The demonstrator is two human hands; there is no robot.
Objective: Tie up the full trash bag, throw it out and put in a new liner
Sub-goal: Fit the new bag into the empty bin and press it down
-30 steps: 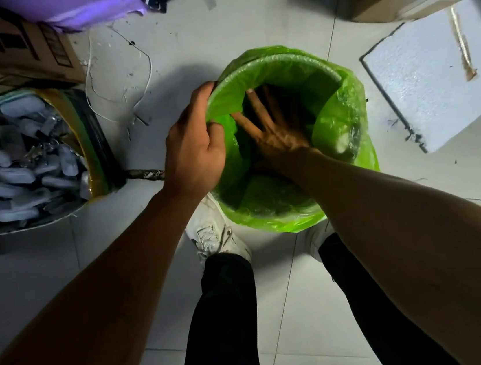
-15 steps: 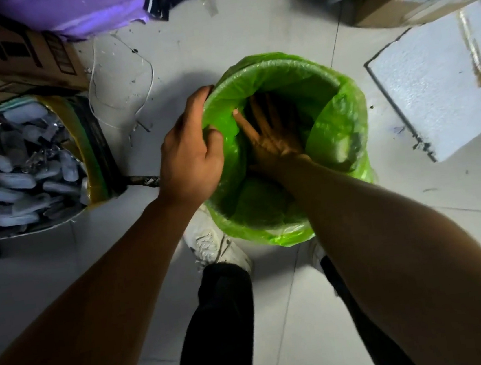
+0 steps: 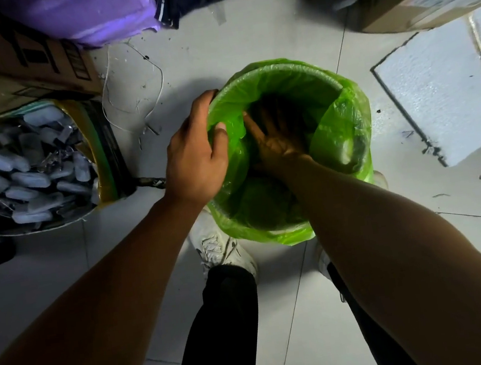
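The translucent green plastic liner (image 3: 338, 127) sits in the round bin (image 3: 253, 73) on the tiled floor (image 3: 245, 30). Left hand (image 3: 195, 154) grips its near-left rim; right hand (image 3: 277, 138), fingers spread flat, presses down inside, directly right of the left.

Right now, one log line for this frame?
stage: fitting liner | left hand: grips translucent green plastic liner at bin rim | right hand: open, pressing liner inside bin

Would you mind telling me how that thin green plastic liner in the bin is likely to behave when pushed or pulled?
The thin green plastic liner looks floppy: it wrinkles and folds over the bin's rim. It probably slips easily, being glossy, which may be why the left hand pinches it at the rim while the right hand presses inside. It seems light.
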